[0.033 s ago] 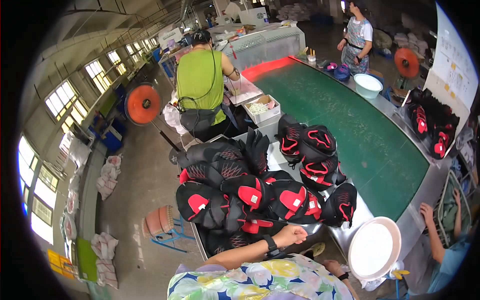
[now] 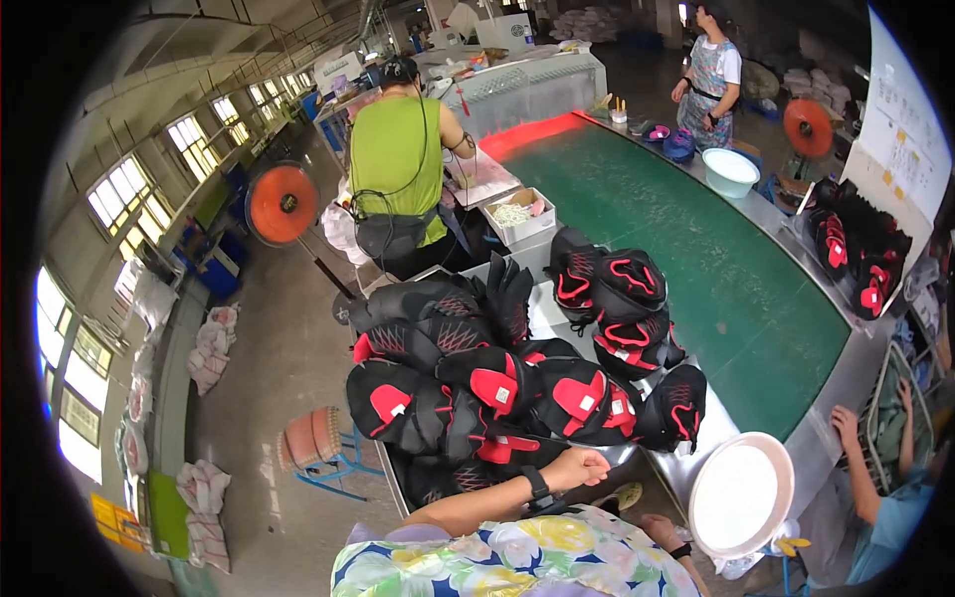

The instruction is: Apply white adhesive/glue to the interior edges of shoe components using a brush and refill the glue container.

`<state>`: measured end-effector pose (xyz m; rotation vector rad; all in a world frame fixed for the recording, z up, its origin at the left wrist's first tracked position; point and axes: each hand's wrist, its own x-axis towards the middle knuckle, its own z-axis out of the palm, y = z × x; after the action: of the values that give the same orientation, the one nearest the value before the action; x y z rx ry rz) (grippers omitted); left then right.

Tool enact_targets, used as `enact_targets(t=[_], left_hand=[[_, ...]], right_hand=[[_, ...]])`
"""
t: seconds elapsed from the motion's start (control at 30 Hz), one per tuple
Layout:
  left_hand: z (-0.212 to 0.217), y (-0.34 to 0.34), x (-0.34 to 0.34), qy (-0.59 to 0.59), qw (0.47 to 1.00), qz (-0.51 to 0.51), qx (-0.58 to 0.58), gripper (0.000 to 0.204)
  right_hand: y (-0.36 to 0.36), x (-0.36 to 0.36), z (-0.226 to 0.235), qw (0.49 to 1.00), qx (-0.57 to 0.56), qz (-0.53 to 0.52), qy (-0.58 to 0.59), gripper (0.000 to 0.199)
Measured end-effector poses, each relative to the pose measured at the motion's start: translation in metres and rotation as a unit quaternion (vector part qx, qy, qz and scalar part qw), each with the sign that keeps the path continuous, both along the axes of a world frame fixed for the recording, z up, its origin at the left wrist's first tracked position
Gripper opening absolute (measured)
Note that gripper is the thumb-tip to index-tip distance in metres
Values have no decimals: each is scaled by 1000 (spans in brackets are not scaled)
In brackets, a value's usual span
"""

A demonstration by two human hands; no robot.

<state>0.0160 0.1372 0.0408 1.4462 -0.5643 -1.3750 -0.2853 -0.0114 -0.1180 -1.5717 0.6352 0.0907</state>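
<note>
My left hand, with a dark band at its wrist, hovers in front of the pile of black and red shoe uppers. Its fingers are curled together, and nothing shows between them. Low by my floral apron is my right hand, partly covered by the cloth. I cannot make out its fingers clearly. The uppers lie heaped on a metal-edged tray table, several with red tongues and small white labels. A single upper sits at the pile's right end.
A green conveyor belt runs beyond the pile. A white-filled basin stands at right, near a co-worker's hand. Ahead, a person in a green top works beside a box. A stool and an orange fan stand left.
</note>
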Motion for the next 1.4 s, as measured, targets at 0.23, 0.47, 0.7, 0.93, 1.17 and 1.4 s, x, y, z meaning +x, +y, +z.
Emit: enact_targets(t=[0.23,0.47,0.7,0.93,1.17,1.4], left_hand=[[28,-20,-2,40,992,-115,-22,25],[14,-25,-14,-88,969,-162,-165,18],[64,-12,-1,16,987,-130,-90,20],[96,-2,10,-348,920,-127,-131,21],[96,11,13,-218,963,-68,-142,16],[108,-12,-9,-337,902,-127,-237,19]], right_hand=[[2,112,211,931,274,-206,-122,36],[30,132,280,964,192,-35,-182,38],[29,128,316,956,178,-20,-234,53],[34,119,319,959,169,2,-228,45],[36,112,284,989,82,-26,-121,38],[37,111,268,999,28,1,-45,31]])
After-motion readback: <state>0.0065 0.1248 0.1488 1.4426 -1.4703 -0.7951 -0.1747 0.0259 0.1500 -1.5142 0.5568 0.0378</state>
